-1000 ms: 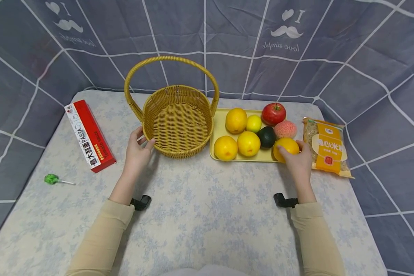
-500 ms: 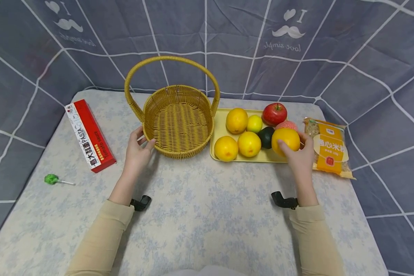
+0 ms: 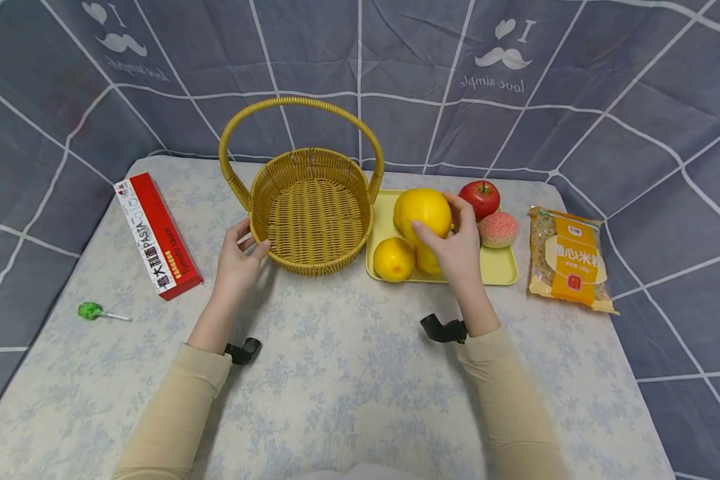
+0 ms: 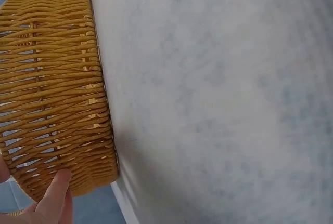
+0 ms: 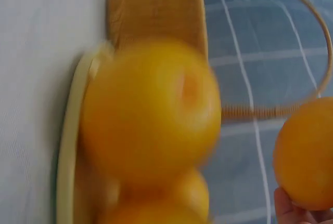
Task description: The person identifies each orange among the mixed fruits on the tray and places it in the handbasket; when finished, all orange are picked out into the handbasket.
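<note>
A round woven basket (image 3: 312,267) with a tall arched handle stands at the centre left in the head view. My left hand (image 3: 240,263) holds its near left rim, with a fingertip (image 4: 61,178) against the outer weave in the left wrist view. Over the yellow tray (image 3: 504,267), my right hand (image 3: 459,247) grips a raised orange (image 3: 427,212), which also shows as an orange (image 5: 307,154) in the right wrist view. Below it on the tray lie another orange (image 3: 394,259) and other fruit, partly hidden by my hand. A red apple (image 3: 480,199) and a pink peach-like fruit (image 3: 499,230) sit at the right.
Right of the tray lies a bag of dry food (image 3: 570,260). A red and white pasta box (image 3: 158,237) and a green lollipop (image 3: 90,311) lie at the left. A grey-blue grid-patterned cloth (image 3: 312,53) hangs behind the table.
My right hand has lifted an orange from the tray's right end and carried it left, over the other fruit. The left hand and basket have stayed in place.
</note>
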Available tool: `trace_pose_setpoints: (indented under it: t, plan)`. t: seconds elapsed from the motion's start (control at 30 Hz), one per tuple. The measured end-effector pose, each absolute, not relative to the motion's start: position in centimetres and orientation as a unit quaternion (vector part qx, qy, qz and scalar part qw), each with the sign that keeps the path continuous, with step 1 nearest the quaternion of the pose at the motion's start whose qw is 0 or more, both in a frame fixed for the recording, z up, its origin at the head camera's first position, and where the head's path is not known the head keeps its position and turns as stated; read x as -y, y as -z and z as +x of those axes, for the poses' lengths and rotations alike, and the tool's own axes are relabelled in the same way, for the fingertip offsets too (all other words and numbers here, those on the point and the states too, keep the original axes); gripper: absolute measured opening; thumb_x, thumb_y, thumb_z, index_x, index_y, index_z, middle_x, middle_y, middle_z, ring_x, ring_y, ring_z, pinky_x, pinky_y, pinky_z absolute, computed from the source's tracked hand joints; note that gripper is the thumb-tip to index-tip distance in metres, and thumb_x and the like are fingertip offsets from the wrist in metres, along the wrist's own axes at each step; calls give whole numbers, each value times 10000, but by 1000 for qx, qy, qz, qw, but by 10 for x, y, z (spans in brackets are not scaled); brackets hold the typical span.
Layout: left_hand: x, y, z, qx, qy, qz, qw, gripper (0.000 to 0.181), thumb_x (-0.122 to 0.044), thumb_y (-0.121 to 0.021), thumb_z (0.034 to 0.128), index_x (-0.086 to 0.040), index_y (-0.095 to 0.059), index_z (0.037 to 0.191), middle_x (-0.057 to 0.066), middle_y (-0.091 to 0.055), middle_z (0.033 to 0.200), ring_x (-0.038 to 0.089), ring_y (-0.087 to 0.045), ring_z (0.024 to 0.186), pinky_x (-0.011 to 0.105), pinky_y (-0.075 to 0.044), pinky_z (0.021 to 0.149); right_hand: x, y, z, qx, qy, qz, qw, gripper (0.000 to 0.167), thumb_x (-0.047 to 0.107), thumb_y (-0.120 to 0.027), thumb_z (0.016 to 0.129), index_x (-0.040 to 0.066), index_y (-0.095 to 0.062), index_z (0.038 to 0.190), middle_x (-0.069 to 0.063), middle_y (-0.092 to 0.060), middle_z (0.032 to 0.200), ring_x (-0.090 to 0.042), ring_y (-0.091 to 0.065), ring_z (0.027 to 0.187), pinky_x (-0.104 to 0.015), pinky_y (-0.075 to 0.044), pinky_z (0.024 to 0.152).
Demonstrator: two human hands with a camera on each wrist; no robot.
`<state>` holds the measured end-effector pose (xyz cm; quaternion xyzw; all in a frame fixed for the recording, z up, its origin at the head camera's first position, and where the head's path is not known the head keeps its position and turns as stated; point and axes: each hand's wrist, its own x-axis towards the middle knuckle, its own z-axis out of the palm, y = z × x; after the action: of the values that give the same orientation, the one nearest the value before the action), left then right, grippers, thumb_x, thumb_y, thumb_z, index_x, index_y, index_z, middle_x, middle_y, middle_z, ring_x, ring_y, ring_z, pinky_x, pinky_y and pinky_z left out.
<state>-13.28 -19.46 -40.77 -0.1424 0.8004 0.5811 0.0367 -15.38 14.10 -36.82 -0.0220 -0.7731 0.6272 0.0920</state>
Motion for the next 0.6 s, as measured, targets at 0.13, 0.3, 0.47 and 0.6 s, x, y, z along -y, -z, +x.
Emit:
trace_pose_setpoints:
  t: [0.13, 0.3, 0.47, 0.6]
  plan:
    - [196, 408, -133, -799, -585, -137, 36, 681, -199, -525, 1026, -121, -142, 1584, 95, -231, 1614, 262, -325, 1453, 414, -432, 1126, -105, 367, -162, 775, -629, 21, 57, 708, 168, -785, 815, 64, -437, 1422, -107, -473, 1433, -228, -455, 1298, -439, -418, 1107]
    - [196, 408, -133, -795, -590, -133, 36, 678, -176, -525, 1025, -111, -145, 1582, 103, -233, 1611, 265, -328, 1451, 417, -430, 1127, -63, 372, -171, 773, -632, 56, 21, 721, 172, -772, 811, 100, -428, 1440, -91, -468, 1421, -236, -474, 1259, -443, -463, 1049]
    - [197, 409, -134, -793, -594, -133, 36, 680, -166, -528, 1023, -116, -144, 1583, 100, -231, 1613, 260, -326, 1452, 415, -427, 1130, -27, 378, -180, 794, -604, 69, -13, 715, 201, -768, 807, 130, -438, 1437, -78, -498, 1393, -241, -528, 1195, -428, -500, 1001]
    - [198, 409, -135, -794, -591, -137, 36, 677, -169, -527, 1024, -124, -149, 1583, 95, -237, 1612, 254, -330, 1450, 407, -431, 1127, -6, 386, -191, 813, -575, 73, -53, 708, 235, -781, 801, 150, -454, 1424, -56, -515, 1392, -234, -545, 1186, -401, -503, 994]
